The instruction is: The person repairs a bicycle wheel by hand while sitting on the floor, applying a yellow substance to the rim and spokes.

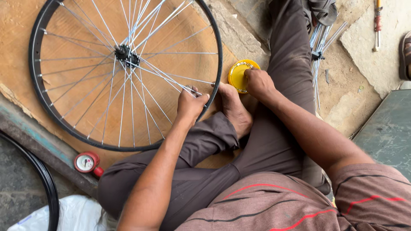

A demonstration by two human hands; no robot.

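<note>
Under the left hand (190, 105), a spoked bicycle wheel (124, 72) lies flat on a sheet of cardboard (17, 25) on the floor, its near rim against the person's bare foot (233, 111); that hand is pinched shut on a thin spoke (171, 79) beside the rim. The right hand (258, 83), well apart, has its fingers closed into a small yellow tub (239, 75), though what they grip I cannot tell. Judging by its build, the wheel is light and its rim stiff, but the spokes are slim, springy and slick, so the black rim is the surest hold.
</note>
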